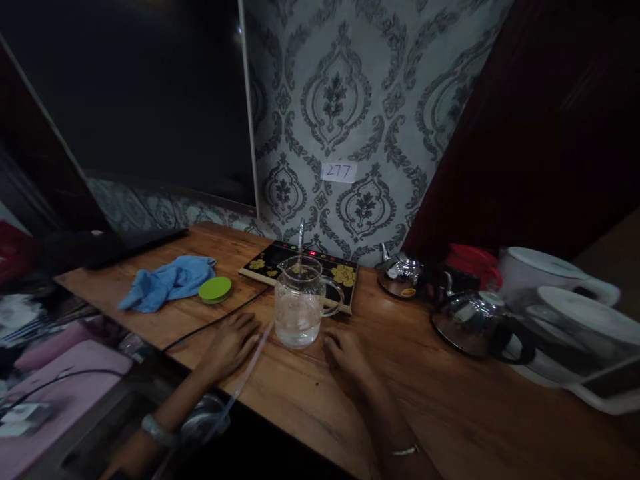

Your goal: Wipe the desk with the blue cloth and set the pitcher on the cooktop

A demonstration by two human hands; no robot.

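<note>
While both hands lie flat on the wooden table (425, 400), a glass pitcher (299, 303) stands upright between them, just ahead of the fingertips — holding some clear liquid, a thin tube (301, 243) rising from its mouth. The left hand (233, 343) rests palm down with fingers loosely spread, gripping nothing; the right hand (345, 353) does likewise, its fingers a little closer together, just short of the pitcher's base. Behind the pitcher sits a black floral tray (340, 273). To the left lie a blue cloth (170, 280) and a green lid (215, 289) — to the right, a steel kettle (470, 320).
</note>
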